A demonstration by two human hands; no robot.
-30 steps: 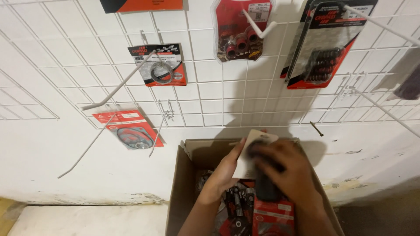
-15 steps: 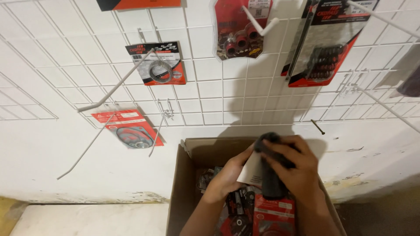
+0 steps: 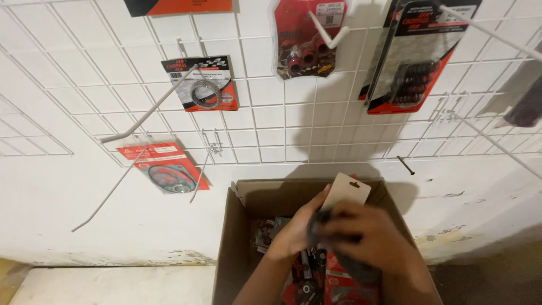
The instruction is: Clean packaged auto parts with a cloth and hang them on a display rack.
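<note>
I held the carded pack [image 3: 351, 192] upright between both hands over the box [image 3: 237, 248]: right hand [image 3: 370, 240] clasped across its front, left hand [image 3: 296, 231] pinching its left edge.

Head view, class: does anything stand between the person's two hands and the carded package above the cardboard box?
Nothing visible does. The left hand and right hand both already grip the carded package above the open cardboard box.

A cardboard box [image 3: 237, 237] sits on the floor against the wall, below a wire grid panel [image 3: 271, 130] hung with 5 carded packs; both hands [image 3: 339, 237] hold a carded pack [image 3: 345, 195] above packs in the box
</note>
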